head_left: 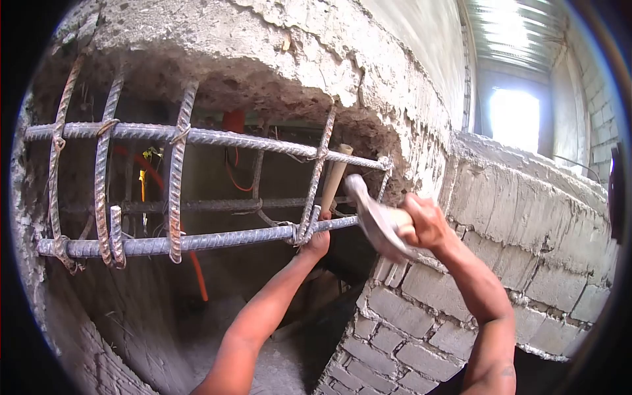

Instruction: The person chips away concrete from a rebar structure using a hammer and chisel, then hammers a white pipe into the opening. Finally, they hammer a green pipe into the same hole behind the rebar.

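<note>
My right hand [424, 224] is closed around a claw hammer [378, 227], whose head is slightly blurred and overlaps the right end of the rebar in this view. Behind the lower bar, my left hand [317, 245] grips the bottom of a beige tube [336, 176]. The tube leans a little to the right, its upper end near the upper rebar [237, 139]. Part of the left hand is hidden by the lower rebar [191, 243]. A vertical rebar tie [319, 164] stands just left of the tube.
Broken concrete [296, 59] overhangs the rebar cage. A block wall [421, 316] rises at the lower right, with a rough ledge above. Orange conduit [198, 276] hangs inside the dark opening. Several more vertical ties [178, 171] cross the bars at left.
</note>
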`<act>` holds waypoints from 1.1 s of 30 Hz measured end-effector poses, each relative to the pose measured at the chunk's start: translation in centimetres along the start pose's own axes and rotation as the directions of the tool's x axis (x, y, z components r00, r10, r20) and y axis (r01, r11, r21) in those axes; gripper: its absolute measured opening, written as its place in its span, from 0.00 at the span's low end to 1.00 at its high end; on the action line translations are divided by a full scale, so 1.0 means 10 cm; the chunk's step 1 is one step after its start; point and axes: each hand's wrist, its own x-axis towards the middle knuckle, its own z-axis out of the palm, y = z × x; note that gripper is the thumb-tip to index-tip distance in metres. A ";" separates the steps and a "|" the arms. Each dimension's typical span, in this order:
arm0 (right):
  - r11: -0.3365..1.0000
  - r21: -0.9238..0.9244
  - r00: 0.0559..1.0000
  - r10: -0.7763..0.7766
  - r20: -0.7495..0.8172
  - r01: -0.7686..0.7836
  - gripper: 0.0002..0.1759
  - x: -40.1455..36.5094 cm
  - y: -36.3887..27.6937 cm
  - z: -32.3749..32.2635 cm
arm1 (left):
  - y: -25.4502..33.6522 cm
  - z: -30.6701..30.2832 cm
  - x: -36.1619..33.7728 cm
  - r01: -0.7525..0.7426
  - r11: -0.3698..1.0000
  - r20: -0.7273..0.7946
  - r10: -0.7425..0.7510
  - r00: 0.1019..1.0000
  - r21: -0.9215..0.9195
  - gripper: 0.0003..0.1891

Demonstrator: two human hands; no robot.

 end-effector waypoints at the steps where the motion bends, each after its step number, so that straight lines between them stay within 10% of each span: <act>1: 0.994 0.064 0.996 -0.084 -0.038 0.086 0.33 0.01 -0.05 0.00 | 0.00 0.01 0.04 -0.098 0.995 -0.027 0.097 0.995 -0.020 0.04; 3: 0.975 -0.006 0.974 -0.222 -0.036 0.222 0.33 0.12 -0.20 -0.05 | 0.01 -0.05 0.03 -0.148 0.969 0.060 0.139 0.989 0.196 0.04; 8: 0.987 -0.094 0.982 0.143 0.121 -0.132 0.34 0.20 -0.10 0.05 | -0.24 0.07 -0.03 -0.214 0.976 -0.056 0.215 0.975 0.031 0.07; 10: 0.995 -0.086 0.989 0.059 0.135 -0.047 0.35 0.19 -0.28 0.02 | -0.59 0.14 -0.06 -0.241 0.965 0.107 0.231 0.967 0.101 0.09; 14: 0.989 0.045 0.989 -0.137 -0.060 0.140 0.28 0.14 -0.29 -0.06 | 0.03 0.00 0.08 -0.121 0.965 -0.026 0.118 0.993 -0.235 0.06; 17: 0.971 -0.027 0.968 -0.241 -0.064 0.239 0.30 0.15 -0.26 -0.11 | 0.05 -0.07 0.03 -0.298 0.948 -0.032 0.303 0.952 0.108 0.06; 22: 0.981 -0.041 0.982 -0.189 0.017 0.190 0.32 0.11 -0.13 -0.05 | 0.23 -0.10 0.01 -0.201 0.967 -0.045 0.210 0.977 0.155 0.11; 25: 0.999 -0.040 1.000 -0.022 0.003 0.022 0.35 -0.02 0.01 0.03 | 0.72 -0.30 0.02 0.312 0.945 0.098 -0.321 0.942 0.093 0.26; 33: 0.994 0.073 0.967 -0.065 -0.245 0.086 0.35 -0.08 -0.15 -0.05 | 0.86 -0.37 0.03 0.240 0.970 0.070 -0.243 0.967 0.048 0.27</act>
